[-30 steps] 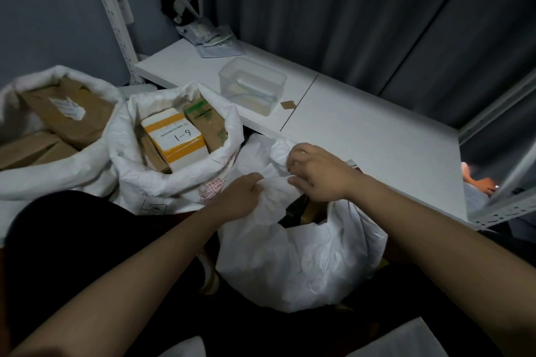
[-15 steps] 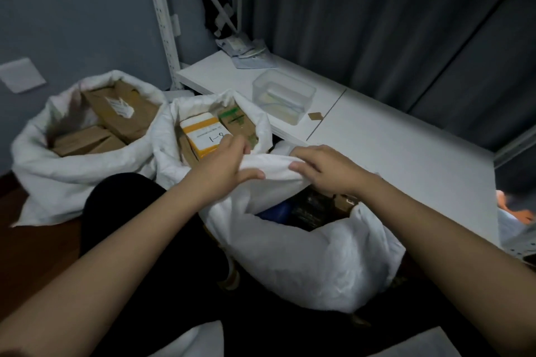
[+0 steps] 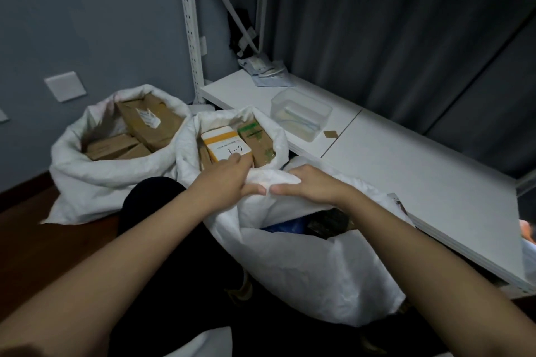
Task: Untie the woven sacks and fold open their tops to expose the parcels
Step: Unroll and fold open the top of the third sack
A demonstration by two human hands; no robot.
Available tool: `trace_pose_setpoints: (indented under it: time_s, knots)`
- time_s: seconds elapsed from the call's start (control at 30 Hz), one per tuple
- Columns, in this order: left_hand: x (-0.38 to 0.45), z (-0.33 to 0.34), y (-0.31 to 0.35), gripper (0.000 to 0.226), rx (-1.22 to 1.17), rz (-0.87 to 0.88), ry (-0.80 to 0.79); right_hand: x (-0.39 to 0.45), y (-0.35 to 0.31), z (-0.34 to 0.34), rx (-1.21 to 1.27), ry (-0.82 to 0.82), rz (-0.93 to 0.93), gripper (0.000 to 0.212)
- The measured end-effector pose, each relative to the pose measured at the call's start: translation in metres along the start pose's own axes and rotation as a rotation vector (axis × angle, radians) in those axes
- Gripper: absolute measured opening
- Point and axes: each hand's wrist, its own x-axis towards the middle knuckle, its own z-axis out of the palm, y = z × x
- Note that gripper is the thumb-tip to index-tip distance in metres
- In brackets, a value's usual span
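Observation:
Three white woven sacks stand on the floor. The nearest sack (image 3: 313, 275) is in front of me, its mouth partly open on dark and blue parcels (image 3: 316, 224). My left hand (image 3: 229, 182) and my right hand (image 3: 307, 185) both grip the far rim of this sack, thumbs nearly touching. The middle sack (image 3: 188, 159) is folded open on a white and orange box (image 3: 224, 146) marked 6-1 and a brown box. The left sack (image 3: 87, 180) is open too, with several brown cardboard parcels (image 3: 145, 122) showing.
A low white shelf board (image 3: 406, 171) runs along the right, carrying a clear plastic tub (image 3: 300, 113) and some papers (image 3: 266, 72) at the back. A white rack upright (image 3: 191, 38) rises behind the sacks. Dark curtains hang behind. My dark-clothed knee (image 3: 150, 206) is at the left.
The view has swung left and up. My left hand moved up to the sack's far rim, and both hands have pulled that rim up and toward me, widening the mouth.

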Motion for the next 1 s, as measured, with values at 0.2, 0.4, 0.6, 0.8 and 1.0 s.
trace_pose_setpoints:
  time_s: [0.2,0.4,0.6,0.8,1.0]
  knots:
    - [0.002,-0.008,-0.025,0.074,-0.664,-0.148,-0.284,0.013,0.010,0.004,-0.139,0.135,-0.217,0.016]
    - [-0.005,-0.005,-0.009,0.042,-0.319,-0.139,-0.339,0.013,0.016,0.013,0.311,-0.053,0.078,0.024]
    - [0.019,-0.003,0.011,0.038,-0.436,-0.282,-0.126,0.002,0.006,0.019,-0.268,0.575,-0.279,0.020]
    - [0.073,-0.009,0.054,0.043,-0.729,-0.466,-0.325,-0.053,0.012,0.062,-0.311,0.796,-0.341,0.050]
    - [0.129,0.009,0.104,0.015,-1.251,-0.581,-0.323,-0.049,0.063,0.043,-0.383,0.839,0.132,0.028]
